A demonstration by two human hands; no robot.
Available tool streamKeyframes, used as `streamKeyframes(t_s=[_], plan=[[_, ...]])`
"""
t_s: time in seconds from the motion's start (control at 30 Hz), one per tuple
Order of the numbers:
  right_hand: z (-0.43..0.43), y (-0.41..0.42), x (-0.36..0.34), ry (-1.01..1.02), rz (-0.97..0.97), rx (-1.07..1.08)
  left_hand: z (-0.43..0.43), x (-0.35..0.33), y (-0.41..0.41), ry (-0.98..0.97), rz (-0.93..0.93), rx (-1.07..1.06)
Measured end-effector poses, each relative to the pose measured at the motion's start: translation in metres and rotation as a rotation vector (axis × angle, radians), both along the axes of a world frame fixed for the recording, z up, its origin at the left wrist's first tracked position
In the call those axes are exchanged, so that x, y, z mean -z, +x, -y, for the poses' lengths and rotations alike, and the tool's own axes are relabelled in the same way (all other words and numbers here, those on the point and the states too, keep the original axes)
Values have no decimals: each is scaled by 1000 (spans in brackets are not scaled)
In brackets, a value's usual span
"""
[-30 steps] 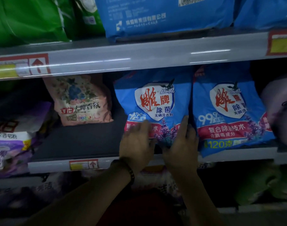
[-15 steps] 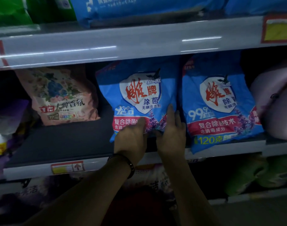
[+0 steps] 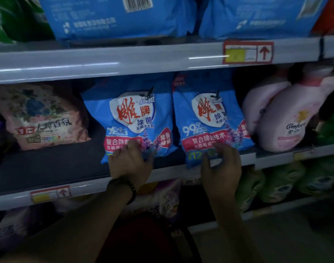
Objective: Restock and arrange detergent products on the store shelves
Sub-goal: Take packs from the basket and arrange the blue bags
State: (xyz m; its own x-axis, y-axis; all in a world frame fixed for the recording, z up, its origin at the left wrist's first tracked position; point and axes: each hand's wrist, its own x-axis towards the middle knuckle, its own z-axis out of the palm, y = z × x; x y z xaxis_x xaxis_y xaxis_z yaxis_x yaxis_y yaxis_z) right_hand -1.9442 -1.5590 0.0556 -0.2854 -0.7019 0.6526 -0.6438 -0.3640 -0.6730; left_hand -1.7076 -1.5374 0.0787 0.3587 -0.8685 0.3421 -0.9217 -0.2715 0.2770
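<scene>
Detergent bags, two of the same blue kind, stand side by side on the middle shelf, edges touching. The left blue bag [image 3: 132, 114] and the right blue bag [image 3: 209, 114] each have their long axis running 12 to 6 o'clock, printed fronts outward and tops tucked under the shelf above.

At 6 o'clock of the left blue bag sits the left hand [image 3: 131, 162]. Its fingers are bent onto the lower front and cover the bottom hem, so it seems to hold the bag there. At 6 o'clock of the right blue bag is the right hand [image 3: 222, 168]. Its thumb and fingers are curved like a claw about the bottom hem, with a strip of the bag showing between them. Whether they really pinch it I cannot tell.

Each bag therefore rises toward 12 o'clock from its own hand, and each hand is the nearer one for its own bag. Bare dark shelf board [image 3: 48, 166] lies at 9 o'clock of the left blue bag, and beyond it a floral bag [image 3: 43, 118] leans further back. At 3 o'clock of the right blue bag, pink bottles [image 3: 287, 118] lie tilted just beside it.

Any spreading of the row would most likely go toward 9 o'clock, which makes it the left hand's job. Held only at the hem, a soft bag may sag or tip forward.
</scene>
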Motion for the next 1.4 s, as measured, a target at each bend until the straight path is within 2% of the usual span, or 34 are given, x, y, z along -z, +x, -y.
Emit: streamKeyframes(t_s=[0.03, 0.1, 0.17, 0.23, 0.37, 0.5, 0.67, 0.73, 0.83, 0.93, 1.0, 1.03, 1.1, 1.2, 1.3, 1.4], plan=[[0, -11, 5, 9, -5, 35, -2, 1, -10, -105, 14, 52], [0, -27, 15, 17, -58, 62, -3, 3, -38, -236, 86, 299], [1, -34, 25, 32, -105, 26, 2, 0, -68, -239, 105, 539], [2, -32, 32, 52, -122, -33, 16, -2, -89, -170, 92, 616], [5, -18, 43, 152, -157, -62, 43, 2, -98, 62, 161, 562], [5, -3, 54, 218, -276, -76, 65, 4, -95, 118, 139, 613], [23, 7, 44, 417, -476, -150, 91, -14, -97, 204, 282, 509], [27, 10, 33, 455, -445, -162, 94, -13, -103, 234, 316, 471], [30, 11, 14, 425, -288, -185, 98, -12, -102, 245, 349, 455], [33, -1, 6, 240, -111, 57, 102, -16, -101, 260, 376, 451], [33, -6, 3, 312, -125, 221, 98, -19, -105, 205, 422, 452], [33, -6, 3, 387, -148, 224, 95, -19, -108, 146, 452, 489], [36, -6, 4, 482, -160, 130, 92, -19, -112, 36, 511, 634], [50, -10, 0, 610, -208, 56, 92, -13, -115, 11, 560, 778], [66, -11, -5, 720, -299, 35, 100, -8, -118, 44, 473, 747], [71, -8, -5, 727, -239, -4, 103, -9, -126, 51, 418, 694]])
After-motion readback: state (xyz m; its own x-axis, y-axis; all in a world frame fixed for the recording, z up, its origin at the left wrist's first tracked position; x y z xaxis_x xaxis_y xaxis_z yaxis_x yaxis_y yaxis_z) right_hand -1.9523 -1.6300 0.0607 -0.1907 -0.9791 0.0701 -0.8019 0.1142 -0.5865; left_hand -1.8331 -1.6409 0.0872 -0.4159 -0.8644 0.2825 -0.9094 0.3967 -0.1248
